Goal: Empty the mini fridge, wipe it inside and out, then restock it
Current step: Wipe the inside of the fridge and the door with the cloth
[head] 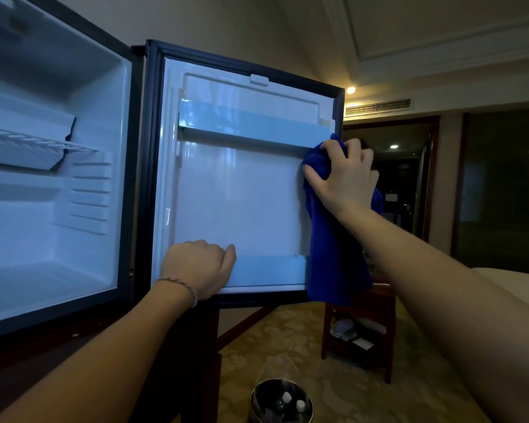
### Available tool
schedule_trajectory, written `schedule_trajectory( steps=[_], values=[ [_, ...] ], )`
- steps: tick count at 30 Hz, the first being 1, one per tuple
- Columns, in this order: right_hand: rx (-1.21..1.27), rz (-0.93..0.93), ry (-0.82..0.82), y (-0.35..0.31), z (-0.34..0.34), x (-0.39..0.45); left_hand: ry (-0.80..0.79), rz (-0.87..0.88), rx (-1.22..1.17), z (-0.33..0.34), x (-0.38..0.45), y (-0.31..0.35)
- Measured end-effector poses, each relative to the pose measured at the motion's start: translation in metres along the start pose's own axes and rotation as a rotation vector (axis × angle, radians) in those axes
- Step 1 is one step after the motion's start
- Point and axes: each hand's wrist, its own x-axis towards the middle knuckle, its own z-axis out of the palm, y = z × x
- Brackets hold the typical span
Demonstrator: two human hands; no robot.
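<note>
The mini fridge (52, 190) stands open, its white interior bare apart from a wire shelf (40, 141). Its door (239, 190) swings out to the right, inner side facing me, with an upper door shelf (251, 123) and a lower door shelf (269, 270). My left hand (199, 267) grips the lower door shelf at its left end, fingers curled over the rim. My right hand (342, 175) holds a bunched blue cloth (333, 251) against the door's right edge, just below the upper shelf. The cloth hangs down past the door's bottom corner.
A metal bucket (281, 401) holding small bottles sits on the patterned carpet below the door. A dark wooden stool (361, 328) with items on its lower tier stands behind the door. A bed edge (513, 279) lies at right.
</note>
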Motion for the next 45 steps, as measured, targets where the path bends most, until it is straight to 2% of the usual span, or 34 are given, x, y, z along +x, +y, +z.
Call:
schedule_trajectory(
  steps=[4,8,10,14,22,25,30,36,41,45],
  values=[
    [0.156,0.260,0.021,-0.003,0.018,-0.020,0.070,-0.018,-0.010,0.003,-0.001,0.000],
    [0.220,0.362,0.075,-0.011,0.028,-0.015,0.111,-0.001,0.012,0.001,-0.002,-0.001],
    [0.219,0.391,0.104,-0.014,0.033,-0.013,0.064,0.013,0.053,0.002,-0.002,-0.003],
    [0.168,0.361,0.121,-0.011,0.045,-0.018,0.132,0.096,0.075,0.013,0.005,-0.007],
    [0.115,0.280,-0.015,0.014,0.056,-0.097,0.136,0.058,0.108,0.007,0.002,-0.001],
    [0.112,0.297,-0.072,0.017,0.053,-0.116,0.077,0.020,0.104,0.003,0.002,0.002],
    [0.009,0.143,-0.070,0.011,0.042,-0.096,-0.041,0.008,0.089,-0.002,0.002,0.002],
    [-0.176,0.078,0.056,-0.013,0.022,0.008,-0.057,0.081,0.134,-0.005,-0.001,-0.003],
    [-0.120,0.173,0.083,-0.012,0.032,-0.016,-0.075,0.073,0.125,-0.008,-0.003,-0.002],
    [-0.071,0.214,0.013,-0.009,0.035,-0.047,-0.095,0.086,0.128,-0.008,-0.003,-0.003]
  ],
)
